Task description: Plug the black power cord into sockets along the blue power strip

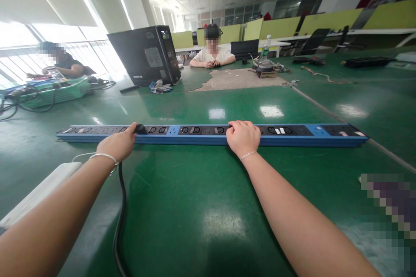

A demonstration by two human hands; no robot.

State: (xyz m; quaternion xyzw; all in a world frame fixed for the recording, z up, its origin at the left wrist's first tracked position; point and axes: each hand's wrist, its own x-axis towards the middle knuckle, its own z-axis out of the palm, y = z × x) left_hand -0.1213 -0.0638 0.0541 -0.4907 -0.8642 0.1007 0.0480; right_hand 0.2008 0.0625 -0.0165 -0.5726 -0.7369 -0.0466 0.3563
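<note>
A long blue and black power strip [208,139] with rows of sockets lies crosswise on the green table [182,207]. Left of its middle, my left hand [118,143] is closed round a black plug [140,129] at the socket face. A black cable [119,220] hangs from beneath that hand and runs toward me. Right of the middle, my right hand [243,137] is wrapped over the strip, its fingers curled across the top and hiding some sockets.
Behind the strip stand a black computer case [143,56], gloves [160,87] and a green basket [55,95] with cables. A person [212,54] sits across the table, another [58,62] at the left. A white bar [40,190] lies near my left forearm.
</note>
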